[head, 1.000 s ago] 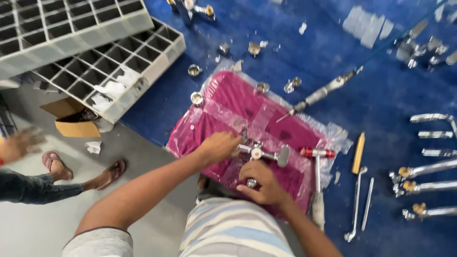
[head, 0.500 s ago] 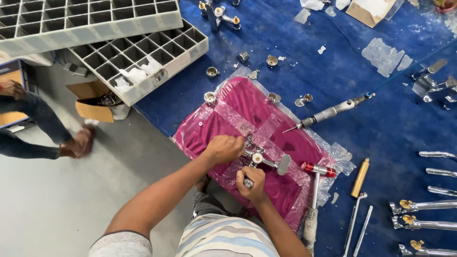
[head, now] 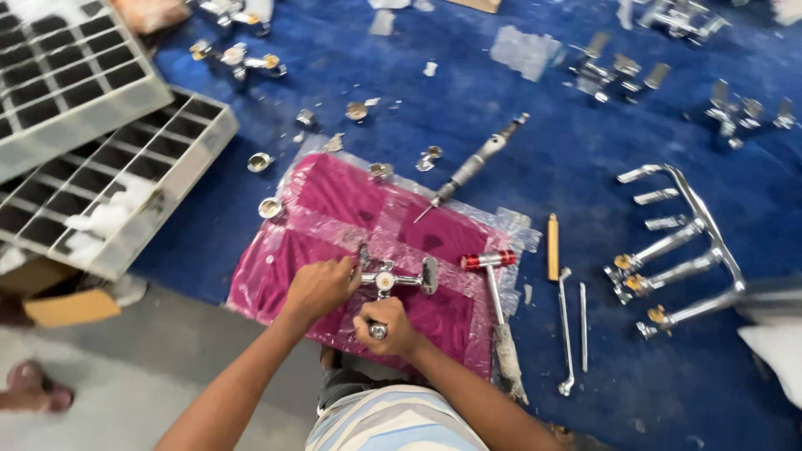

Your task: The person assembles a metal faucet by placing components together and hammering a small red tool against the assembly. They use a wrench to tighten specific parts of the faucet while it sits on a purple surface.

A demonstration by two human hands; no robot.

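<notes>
Person seen from above, at the lower edge of the view. Left hand (head: 316, 288) and right hand (head: 386, 326): both bare, with no gloves, rings or watch showing. Both forearms are bare to the elbow and beyond; no sleeve reaches them. Shirt (head: 393, 428): horizontal stripes in white, pale blue and a soft peach tone, covering the chest. Above the shirt, a patch of dark grey garment (head: 341, 386) shows at the lap.

Right edge — blurred white shape (head: 773, 351)
</notes>
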